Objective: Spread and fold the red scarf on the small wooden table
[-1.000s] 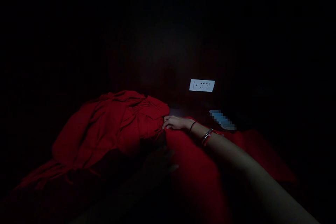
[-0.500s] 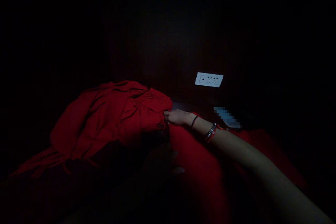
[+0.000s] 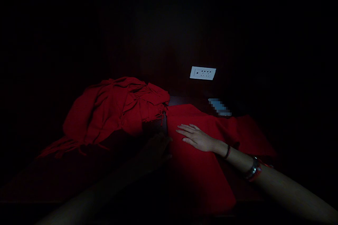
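Observation:
My right hand [image 3: 198, 137] lies flat, fingers stretched out, on a smooth red scarf or cloth [image 3: 200, 179] spread in a long strip towards me. Deep shadow covers my left hand [image 3: 155, 149] at the left edge of that cloth; its thumb and fingertips look apart, and I cannot tell whether they touch it. To the left, a bunched red scarf [image 3: 100, 109] with fringed ends rests in a crumpled heap. Its near fringe reaches the cloth's far left corner.
A white wall socket plate [image 3: 202, 73] sits on the dark wall behind. Below it lies a phone-like flat object [image 3: 219, 107], its surface blurred out. More red fabric [image 3: 253, 135] extends to the right. Darkness hides most of the surroundings.
My right hand has let go of the cloth's far corner and moved nearer, now flat on it. The cloth lies flatter. My left hand has shifted slightly up and left in view.

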### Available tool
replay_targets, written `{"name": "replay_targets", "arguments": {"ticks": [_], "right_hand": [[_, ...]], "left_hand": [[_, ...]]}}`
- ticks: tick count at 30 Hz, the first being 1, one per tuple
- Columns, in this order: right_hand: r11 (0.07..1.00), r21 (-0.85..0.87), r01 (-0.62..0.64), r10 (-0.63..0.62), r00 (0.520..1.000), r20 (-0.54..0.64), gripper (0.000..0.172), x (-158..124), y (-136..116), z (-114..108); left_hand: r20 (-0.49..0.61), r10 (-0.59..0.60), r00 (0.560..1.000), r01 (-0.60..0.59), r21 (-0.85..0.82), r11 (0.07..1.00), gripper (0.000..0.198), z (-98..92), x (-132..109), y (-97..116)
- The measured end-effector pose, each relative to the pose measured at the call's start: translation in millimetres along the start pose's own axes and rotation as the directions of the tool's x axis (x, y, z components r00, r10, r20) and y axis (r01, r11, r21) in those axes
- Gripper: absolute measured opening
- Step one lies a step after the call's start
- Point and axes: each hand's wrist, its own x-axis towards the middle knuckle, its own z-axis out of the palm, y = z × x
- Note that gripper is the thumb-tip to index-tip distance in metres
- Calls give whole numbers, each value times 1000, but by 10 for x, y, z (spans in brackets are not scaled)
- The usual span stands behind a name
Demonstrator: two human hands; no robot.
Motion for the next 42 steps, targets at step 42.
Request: {"name": "replay_targets", "arguments": {"ticks": [42], "right_hand": [[963,-61,264,-259,963,78,11,1638,856,-59]], "left_hand": [[133,529,838,-534,5,846,43,-206,409,-385]]}}
